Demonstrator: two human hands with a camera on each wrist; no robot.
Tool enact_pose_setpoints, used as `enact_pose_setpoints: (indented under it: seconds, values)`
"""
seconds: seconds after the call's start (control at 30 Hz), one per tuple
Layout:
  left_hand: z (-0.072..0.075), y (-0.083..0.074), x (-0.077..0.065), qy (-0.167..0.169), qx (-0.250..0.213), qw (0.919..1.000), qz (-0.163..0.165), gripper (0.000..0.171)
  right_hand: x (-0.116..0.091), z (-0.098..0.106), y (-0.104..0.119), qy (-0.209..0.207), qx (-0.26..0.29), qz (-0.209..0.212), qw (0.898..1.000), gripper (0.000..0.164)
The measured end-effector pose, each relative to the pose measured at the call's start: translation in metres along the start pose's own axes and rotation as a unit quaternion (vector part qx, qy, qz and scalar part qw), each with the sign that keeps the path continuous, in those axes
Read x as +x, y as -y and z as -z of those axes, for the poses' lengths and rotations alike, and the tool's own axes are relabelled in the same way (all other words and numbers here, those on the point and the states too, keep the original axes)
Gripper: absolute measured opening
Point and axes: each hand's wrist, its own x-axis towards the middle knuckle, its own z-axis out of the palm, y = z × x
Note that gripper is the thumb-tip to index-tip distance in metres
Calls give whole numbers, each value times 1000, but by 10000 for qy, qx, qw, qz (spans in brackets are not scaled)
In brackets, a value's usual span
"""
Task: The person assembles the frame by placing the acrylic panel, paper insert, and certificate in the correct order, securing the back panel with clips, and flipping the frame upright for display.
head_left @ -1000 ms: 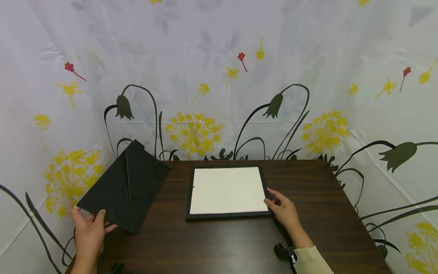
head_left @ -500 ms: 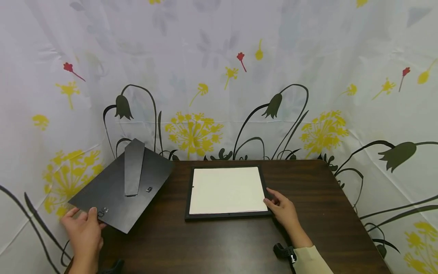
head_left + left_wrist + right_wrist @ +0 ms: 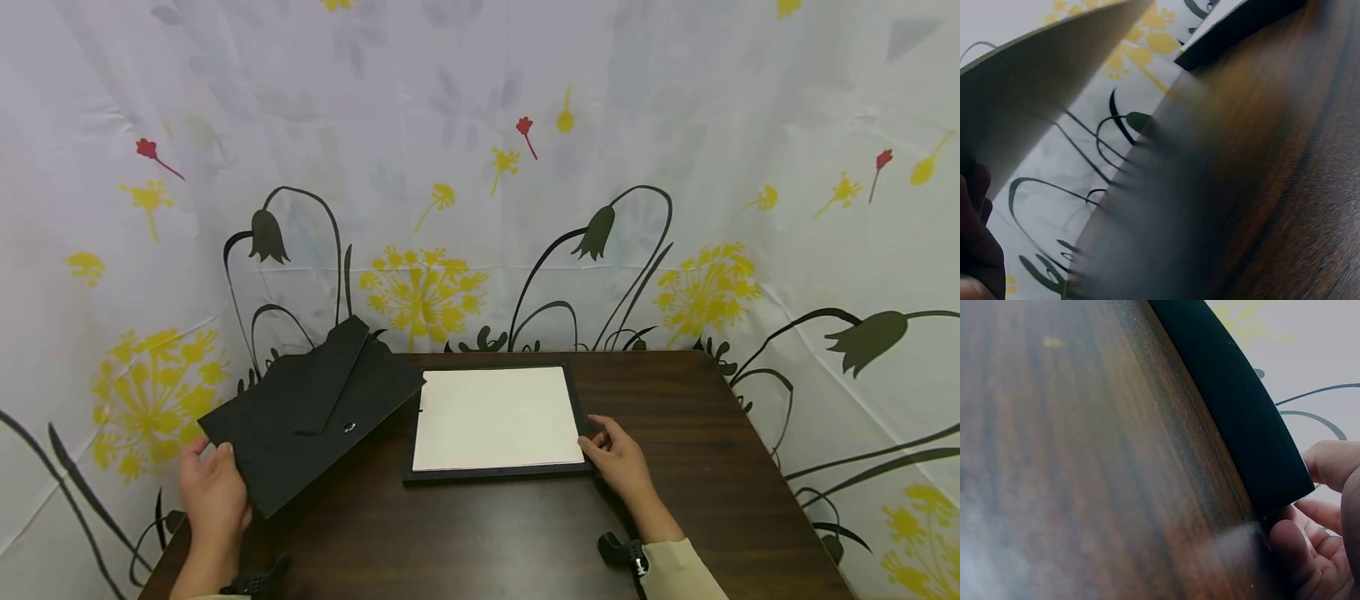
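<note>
My left hand (image 3: 215,492) grips the near left corner of a black backing board (image 3: 288,429), its thumb on the upper face. The board is tilted above the left of the table, with a flat easel stand (image 3: 337,379) and a small metal hanger (image 3: 348,427) on it. Its paler underside shows in the left wrist view. A black picture frame (image 3: 495,477) lies flat at the table's middle, a cream sheet (image 3: 495,417) inside it. My right hand (image 3: 618,462) holds the frame's right edge near the front corner; in the right wrist view, thumb and fingers (image 3: 1291,540) meet that corner.
The dark wood table (image 3: 480,533) extends around the frame. A white curtain (image 3: 450,125) with printed flowers hangs behind and beside it. Each wrist wears a black strap, the right one (image 3: 626,552) joined to a cable.
My left hand has brought the backing board to the right and turned it, after tipping it toward the light. Its far right corner now reaches the frame's left side. The right hand stays put.
</note>
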Motion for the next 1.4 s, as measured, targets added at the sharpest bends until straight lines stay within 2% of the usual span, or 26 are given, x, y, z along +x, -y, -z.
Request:
enact_pose_setpoints:
  seconds: [0.03, 0.17, 0.27, 0.43, 0.77, 1.07, 1.27, 1.4]
  values:
    - [-2, 1, 0, 54, -7, 10000, 46, 47, 0, 0, 0, -9, 4, -6, 10000, 51]
    - [-13, 6, 2, 203, 540, 9982, 171, 56, 0, 0, 0, -69, 61, 32, 10000, 47]
    - [-22, 11, 4, 321, 1087, 9932, 248, 59, -1, 1, 0, -75, 136, 17, 9999, 45]
    - [-35, 26, 8, 572, 1544, 9859, 312, 59, -1, -2, -3, -16, 184, -84, 9998, 40]
    - [-60, 50, 6, 1161, 1342, 9835, 354, 52, -1, -2, -4, -74, 129, -131, 9998, 36]
    - [-80, 60, 5, 1634, 1940, 9670, 231, 50, 0, -1, -4, -117, 55, -59, 9999, 35]
    - [-88, 65, 6, 1753, 2070, 9623, 175, 48, 2, -2, -4, -112, 44, -69, 9999, 34]
    - [-94, 69, 8, 1846, 2310, 9552, 150, 48, 3, -2, -6, -153, 47, -43, 9999, 34]
